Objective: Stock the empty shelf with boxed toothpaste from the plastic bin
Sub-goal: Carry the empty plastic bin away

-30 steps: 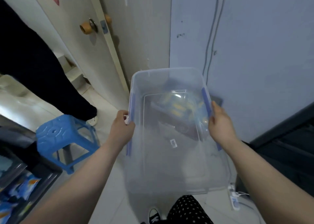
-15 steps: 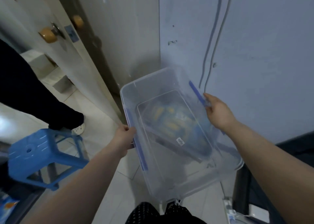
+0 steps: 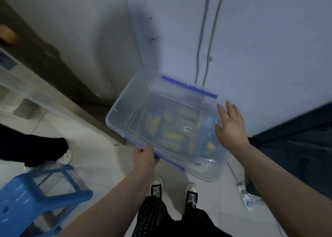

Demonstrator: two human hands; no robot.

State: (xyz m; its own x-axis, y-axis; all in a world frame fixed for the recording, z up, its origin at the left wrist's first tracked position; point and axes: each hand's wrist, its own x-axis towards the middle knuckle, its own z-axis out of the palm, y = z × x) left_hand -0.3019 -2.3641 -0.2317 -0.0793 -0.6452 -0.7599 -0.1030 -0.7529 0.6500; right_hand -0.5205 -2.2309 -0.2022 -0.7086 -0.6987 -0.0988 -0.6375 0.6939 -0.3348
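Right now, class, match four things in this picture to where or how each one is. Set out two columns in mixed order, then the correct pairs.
Column one:
1 left hand
2 right hand
3 blue stool
4 wall cables

Column two:
A on the floor, lower left
B open, fingers straight, at the right rim of the plastic bin
C run down the wall behind the plastic bin
D grips the plastic bin's near rim

Pairs: 1-D, 2-B, 3-A, 4-C

A bin [image 3: 124, 107] of smooth, glossy, see-through plastic, with opaque blue plastic latch strips [image 3: 188, 87]. A stool [image 3: 18, 200] of blue moulded plastic. Pale floor tiles [image 3: 100, 155] with a slight sheen. A matt painted wall [image 3: 269, 47]. Black canvas sneakers [image 3: 156, 188], dotted cloth trousers [image 3: 152, 215].
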